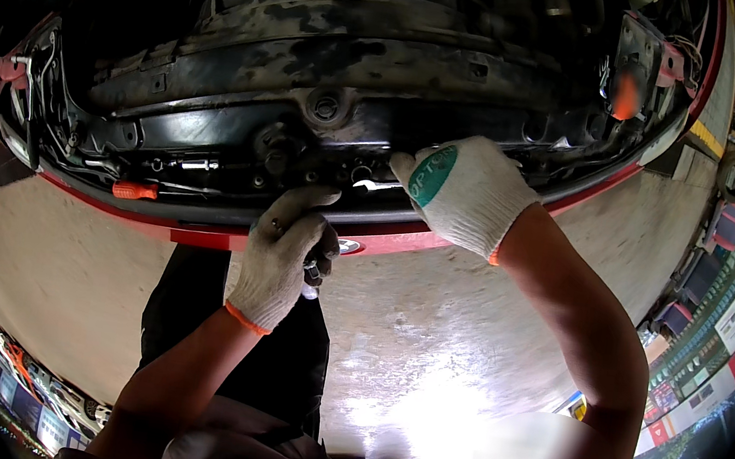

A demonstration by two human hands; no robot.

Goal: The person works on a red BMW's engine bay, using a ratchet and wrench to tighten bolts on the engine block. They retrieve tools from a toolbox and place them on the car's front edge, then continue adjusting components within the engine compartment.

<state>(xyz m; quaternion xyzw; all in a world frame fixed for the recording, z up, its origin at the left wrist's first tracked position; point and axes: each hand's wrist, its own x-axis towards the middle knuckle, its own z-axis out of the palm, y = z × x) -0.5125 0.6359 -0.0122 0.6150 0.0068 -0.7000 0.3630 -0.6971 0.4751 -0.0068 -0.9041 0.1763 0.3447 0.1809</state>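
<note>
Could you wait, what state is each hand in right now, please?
Left hand: closed, holding a small metal tool.
Right hand: closed on a wrench.

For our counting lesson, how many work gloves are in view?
2: the left glove on the left hand at the red front edge; the right glove on the right hand beside the silver wrench. Shadows may hide others.

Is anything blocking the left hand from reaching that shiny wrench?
Nothing visible does: only an open gap shows between the left hand and the exposed end of the wrench. The wrench's other end is hidden by the right hand.
</note>
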